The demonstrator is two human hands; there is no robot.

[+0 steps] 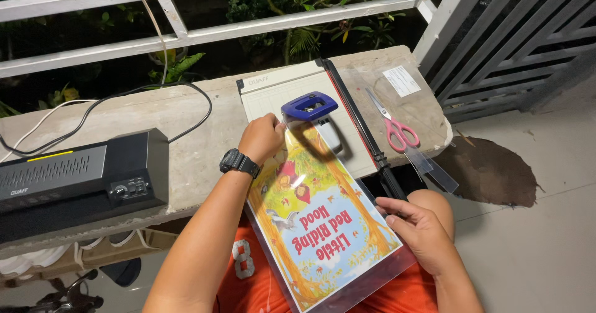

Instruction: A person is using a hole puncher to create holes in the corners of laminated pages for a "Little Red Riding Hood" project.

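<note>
- A person seated at a rough concrete ledge (186, 111) works a glossy laminated sheet (320, 223), a colourful storybook cover picture sealed in clear plastic with a see-through margin round its edges.
- The left hand (262, 138), a black wristwatch (239, 163) on its wrist, is curled into a loose fist at the sheet's far corner, pressing against a blue and white corner punch (310, 111); whether the fingers grip the sheet or just the punch cannot be told.
- The right hand (422, 232) lies flat and relaxed, fingers together, resting on the sheet's near right edge above the person's knee and holding nothing closed in it.
- The sheet lies tilted, its far end on the pale gridded board of a paper trimmer (292, 92), its near end across the lap in orange clothing (248, 276).
- The trimmer's long black blade arm (360, 123) runs down the board's right side, just beside the sheet.
- Pink-handled scissors (394, 127) with shiny steel blades lie closed on the ledge to the right, near clear plastic offcuts (428, 164) that overhang the edge.
- A boxy black laminating machine (74, 179) sits at the left of the ledge, well apart from the hands, its black cord (186, 92) looping across the concrete.
- White metal railings (186, 36) stand behind the ledge, dark foliage beyond.
</note>
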